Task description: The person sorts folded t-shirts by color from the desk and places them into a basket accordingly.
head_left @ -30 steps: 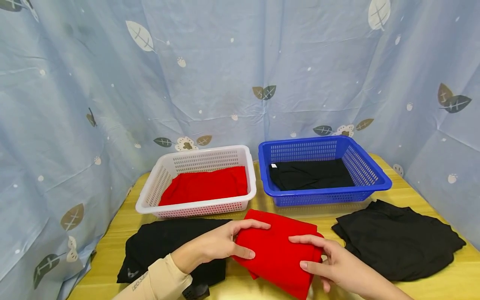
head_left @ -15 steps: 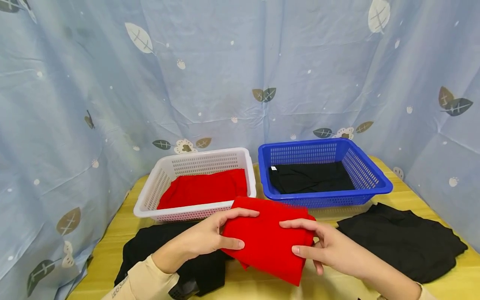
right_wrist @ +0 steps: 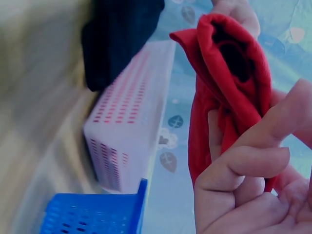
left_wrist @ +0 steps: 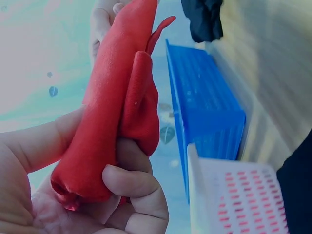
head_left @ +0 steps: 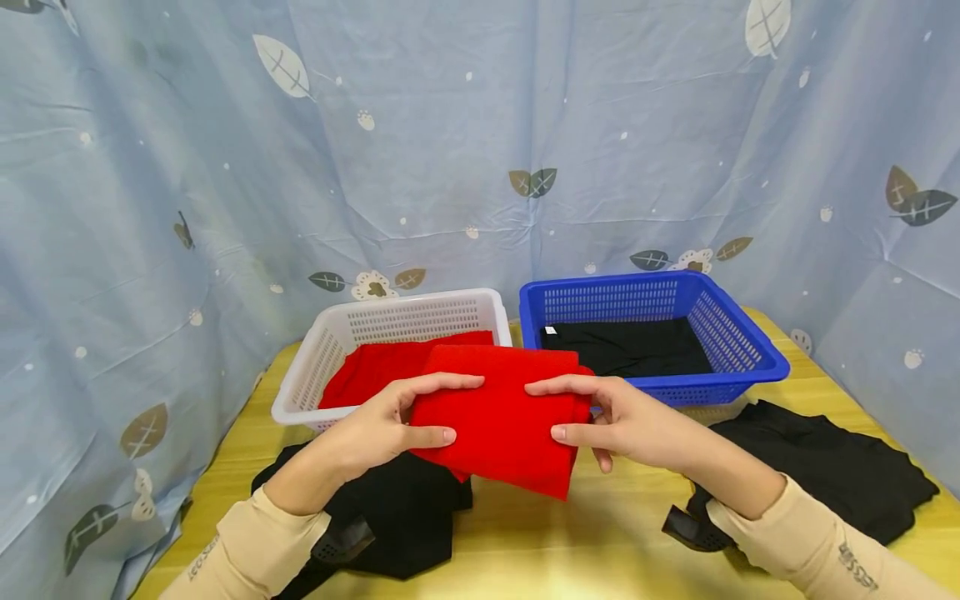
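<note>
Between both hands a folded red cloth (head_left: 502, 417) is held up above the table, in front of the white basket. My left hand (head_left: 375, 429) grips its left edge, thumb and index finger on the near face; in the left wrist view other fingers curl under the folded cloth (left_wrist: 105, 102). On the opposite edge my right hand (head_left: 637, 421) holds it the same way, and the right wrist view has fingers curled beneath the layered cloth (right_wrist: 234, 78). Red fabric (head_left: 375, 362) lies in the white basket (head_left: 300, 375), partly hidden by the held cloth.
Black fabric with a white tag (head_left: 630, 346) lies in the blue basket (head_left: 750, 333) at the back right. Another black garment (head_left: 405, 517) lies at the left under my left arm, and a black garment (head_left: 832, 467) at the right. A patterned curtain (head_left: 480, 150) hangs behind the table.
Both hands have lifted the red cloth and carried it forward and left, from near the table to in front of the white basket. The grip looks the same.
</note>
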Demonstrator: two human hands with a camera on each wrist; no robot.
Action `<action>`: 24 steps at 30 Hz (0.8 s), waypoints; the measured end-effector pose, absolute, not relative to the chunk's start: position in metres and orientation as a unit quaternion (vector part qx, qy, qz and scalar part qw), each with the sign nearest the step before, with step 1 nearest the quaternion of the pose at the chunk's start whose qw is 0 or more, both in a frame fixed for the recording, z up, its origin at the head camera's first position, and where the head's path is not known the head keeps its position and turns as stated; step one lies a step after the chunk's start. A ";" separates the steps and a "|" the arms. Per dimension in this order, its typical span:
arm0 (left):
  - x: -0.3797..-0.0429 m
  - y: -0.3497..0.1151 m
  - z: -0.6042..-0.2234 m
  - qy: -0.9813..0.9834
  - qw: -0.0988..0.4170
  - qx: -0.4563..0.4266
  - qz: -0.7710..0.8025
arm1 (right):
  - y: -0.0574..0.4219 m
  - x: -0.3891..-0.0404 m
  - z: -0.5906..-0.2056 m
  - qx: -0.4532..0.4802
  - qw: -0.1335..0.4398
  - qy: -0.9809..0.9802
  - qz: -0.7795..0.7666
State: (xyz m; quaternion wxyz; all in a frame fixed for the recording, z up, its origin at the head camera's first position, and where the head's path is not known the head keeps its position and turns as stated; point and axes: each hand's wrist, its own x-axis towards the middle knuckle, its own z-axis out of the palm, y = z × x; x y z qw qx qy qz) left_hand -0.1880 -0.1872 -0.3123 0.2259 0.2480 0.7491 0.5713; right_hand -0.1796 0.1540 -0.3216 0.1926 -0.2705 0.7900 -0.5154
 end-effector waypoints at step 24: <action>-0.214 -0.239 -0.289 0.797 0.104 0.174 0.568 | 0.092 -0.260 -0.294 -0.290 0.188 0.790 -0.507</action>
